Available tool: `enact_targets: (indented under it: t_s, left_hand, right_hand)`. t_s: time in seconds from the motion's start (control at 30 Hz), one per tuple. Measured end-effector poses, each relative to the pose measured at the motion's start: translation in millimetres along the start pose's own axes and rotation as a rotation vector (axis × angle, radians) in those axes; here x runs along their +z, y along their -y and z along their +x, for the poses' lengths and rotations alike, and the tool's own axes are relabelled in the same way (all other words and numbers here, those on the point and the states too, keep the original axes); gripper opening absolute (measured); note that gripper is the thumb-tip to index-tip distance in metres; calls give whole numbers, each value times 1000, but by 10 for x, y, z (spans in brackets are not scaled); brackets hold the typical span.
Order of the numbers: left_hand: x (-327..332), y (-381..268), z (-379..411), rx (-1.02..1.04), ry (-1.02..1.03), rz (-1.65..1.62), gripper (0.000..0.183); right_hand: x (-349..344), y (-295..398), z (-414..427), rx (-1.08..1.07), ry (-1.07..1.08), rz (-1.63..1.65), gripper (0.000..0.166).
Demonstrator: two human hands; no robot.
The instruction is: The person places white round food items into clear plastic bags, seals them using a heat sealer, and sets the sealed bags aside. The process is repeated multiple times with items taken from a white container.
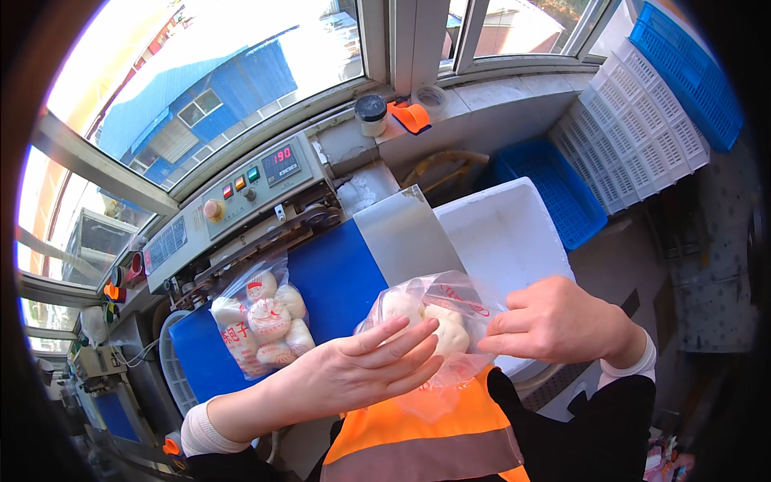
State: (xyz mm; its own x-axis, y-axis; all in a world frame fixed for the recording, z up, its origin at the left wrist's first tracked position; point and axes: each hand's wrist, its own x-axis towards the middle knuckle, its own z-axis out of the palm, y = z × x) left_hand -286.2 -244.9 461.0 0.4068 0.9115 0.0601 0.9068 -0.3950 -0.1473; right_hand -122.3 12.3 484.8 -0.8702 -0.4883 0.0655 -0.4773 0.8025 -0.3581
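Note:
A clear plastic bag of white steamed buns (452,328), with red print, is in front of me, close to my orange vest. My right hand (542,322) pinches the bag's edge on the right between thumb and fingers. Across the near left side of the bag lies my left hand (385,361), its fingers extended and slightly apart; its thumb is hidden. A second printed bag of buns (271,322) rests on the blue conveyor belt (334,277), to the left.
A band sealer (241,205) with lit buttons and a digital display runs along the window. Beyond a metal plate (406,232) stands a white foam box (500,223). Stacked white crates (632,120) and a blue crate (551,187) are at the right. A lidded jar (371,114) sits on the sill.

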Motion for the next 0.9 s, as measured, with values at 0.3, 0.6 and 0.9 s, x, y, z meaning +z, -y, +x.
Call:
enact_targets:
  t_s: [0.3, 0.6, 0.9]
  left_hand:
    - [-309, 154, -230, -93, 138, -268, 19]
    - [-457, -19, -343, -210, 209, -309, 22]
    - [-369, -169, -382, -128, 94, -313, 14]
  right_hand:
    - [40, -8, -235, 6, -6, -7, 12]
    - [-214, 226, -278, -70, 67, -93, 18]
    - [-173, 259, -355, 82, 147, -76, 15]
